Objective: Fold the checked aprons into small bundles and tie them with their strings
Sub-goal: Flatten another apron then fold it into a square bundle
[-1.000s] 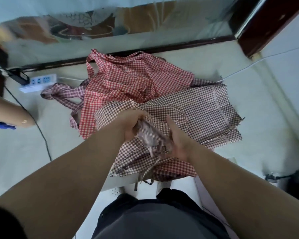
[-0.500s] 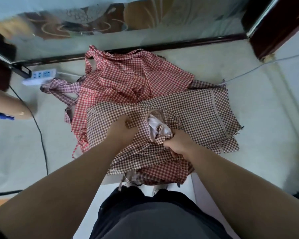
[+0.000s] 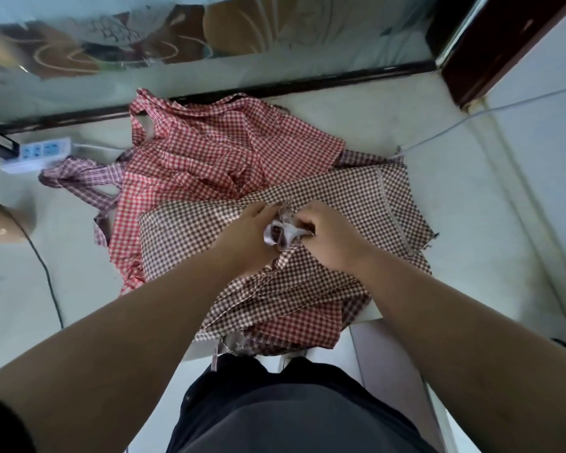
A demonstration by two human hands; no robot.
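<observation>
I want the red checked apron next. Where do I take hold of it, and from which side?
Probably the strap loop at its far left corner, coming in from the left. It lies open and clear of the heap, so fingers can hook through it. The red checked apron is crumpled elsewhere, and its near edge is buried under the brown checked apron.

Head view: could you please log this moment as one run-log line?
step: fold | left hand: grips brown checked apron | right hand: grips same apron | red checked apron: loose behind | tied: no
</observation>
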